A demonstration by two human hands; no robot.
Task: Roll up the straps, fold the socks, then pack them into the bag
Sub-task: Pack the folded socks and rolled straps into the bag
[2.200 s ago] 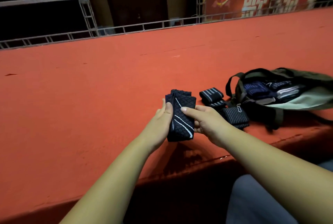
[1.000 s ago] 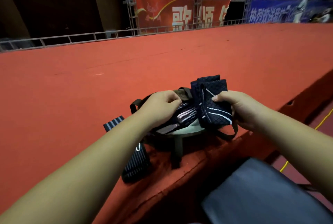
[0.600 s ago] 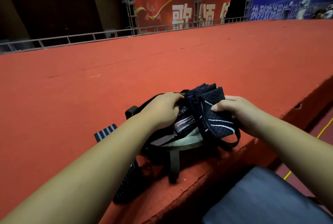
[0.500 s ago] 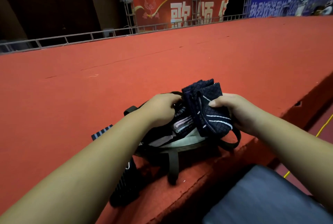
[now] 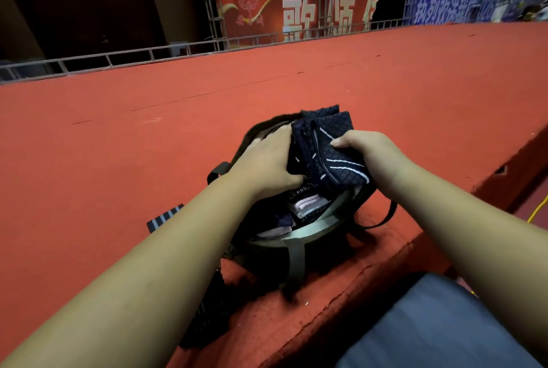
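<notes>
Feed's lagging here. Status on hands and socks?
Right hand grips folded socks at bag mouth. Left hand holds rim open. Striped strap outside, unpacked.

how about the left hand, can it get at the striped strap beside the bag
Probably yes, once freed: the left hand holds the bag mouth, but the striped strap lies uncovered on the red carpet beside that forearm.
</notes>
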